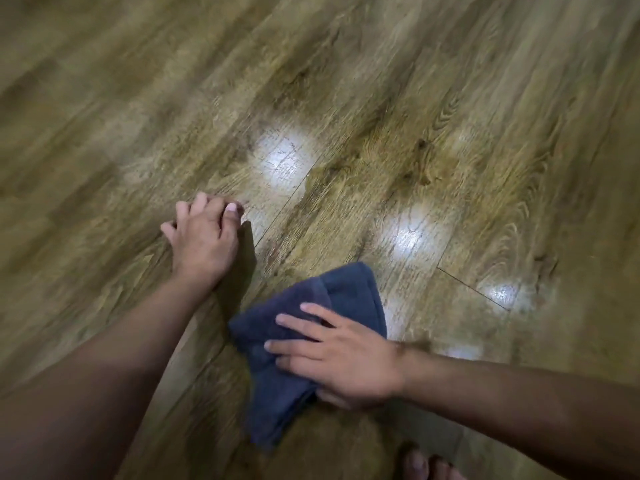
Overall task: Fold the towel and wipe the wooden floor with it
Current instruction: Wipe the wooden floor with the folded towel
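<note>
Your towel (304,341) is already folded; your flat right hand (349,358) presses it on the wooden floor (381,98), wiping under way, while your left hand (204,237) braces with fingers spread.

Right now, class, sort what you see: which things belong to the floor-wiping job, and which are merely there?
Part of the job:
- folded dark blue terry towel
- brown wood-grain plank floor
- right hand, fingers flat on the towel
- left hand, resting on the floor

Merely there:
- bare toes at the bottom edge
- bright light reflections on the floor
</note>
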Demonstrator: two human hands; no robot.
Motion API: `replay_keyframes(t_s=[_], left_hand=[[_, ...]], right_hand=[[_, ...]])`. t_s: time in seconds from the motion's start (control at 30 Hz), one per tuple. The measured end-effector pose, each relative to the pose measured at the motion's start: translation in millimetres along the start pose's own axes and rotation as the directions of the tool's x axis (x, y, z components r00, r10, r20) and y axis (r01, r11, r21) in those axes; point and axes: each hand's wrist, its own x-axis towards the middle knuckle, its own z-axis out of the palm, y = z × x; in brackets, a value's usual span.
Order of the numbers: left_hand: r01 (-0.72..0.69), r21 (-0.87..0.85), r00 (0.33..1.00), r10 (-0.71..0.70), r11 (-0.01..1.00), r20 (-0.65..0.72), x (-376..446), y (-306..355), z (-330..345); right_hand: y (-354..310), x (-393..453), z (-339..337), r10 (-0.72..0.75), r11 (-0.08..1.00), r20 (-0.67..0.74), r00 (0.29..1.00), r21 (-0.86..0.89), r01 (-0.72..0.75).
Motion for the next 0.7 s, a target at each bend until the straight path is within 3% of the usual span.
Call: replay_keyframes(t_s=[0.1, 0.17, 0.23, 0.3, 0.37, 0.43, 0.57, 0.7], left_hand=[[-0.052, -0.07, 0.999, 0.051, 0.996, -0.016, 1, -8, -5], [-0.07, -0.112, 0.997, 0.067, 0.991, -0.03, 3, -11, -7], [-0.058, -0.203, 0.997, 0.047, 0.978, -0.058, 3, -12, -8], [-0.046, -0.273, 0.997, 0.025, 0.961, -0.079, 3, -13, -9], [-0.056, -0.283, 0.996, 0.034, 0.957, -0.08, 1, -15, -9], [-0.074, -0.241, 0.996, 0.058, 0.968, -0.072, 1, -16, -7], [-0.075, -0.196, 0.995, 0.062, 0.978, -0.072, 8, -17, -4], [-0.078, -0.275, 0.993, 0.05, 0.958, -0.108, 23, -15, -6]], right_hand=[[21, 5, -2, -0.11, 0.994, -0.012, 0.994, -0.027, 0.11], [41, 13, -6, -0.089, 0.996, -0.039, 0.995, 0.001, 0.089], [66, 19, -12, 0.008, 0.999, -0.061, 0.998, 0.032, -0.006], [104, 22, -22, 0.215, 0.974, -0.086, 0.973, 0.089, -0.207], [152, 23, -37, 0.474, 0.875, -0.135, 0.87, 0.183, -0.448], [204, 20, -51, 0.689, 0.721, -0.173, 0.704, 0.264, -0.641], [281, 6, -68, 0.898, 0.433, -0.224, 0.378, 0.309, -0.847], [284, 13, -58, 0.911, 0.386, -0.299, 0.283, 0.382, -0.84]])
